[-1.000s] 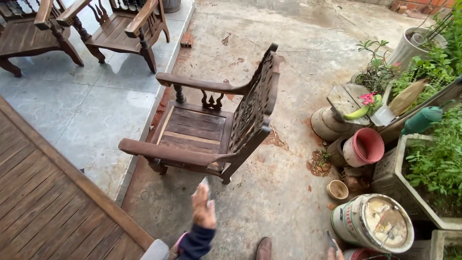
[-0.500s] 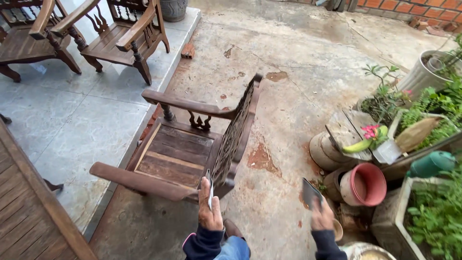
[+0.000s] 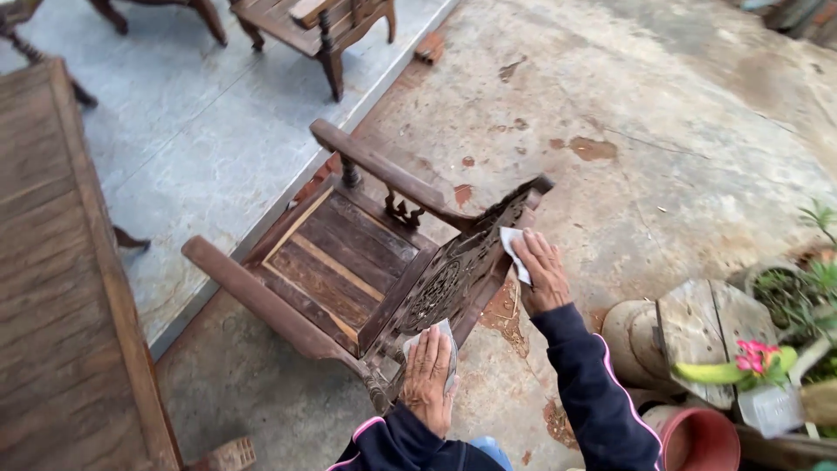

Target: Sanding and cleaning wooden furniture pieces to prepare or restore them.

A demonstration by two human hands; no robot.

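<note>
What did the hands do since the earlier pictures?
Both hands came forward onto the carved chair back. The left hand now presses a pale sheet against its lower end, and the right hand presses a white sheet on its top rail. The chair stayed standing in its place on the concrete.

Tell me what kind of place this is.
Likely an outdoor yard or patio used for furniture work: stained concrete ground, carved wooden chairs, one chair under both hands, and potted plants at the right edge.
</note>
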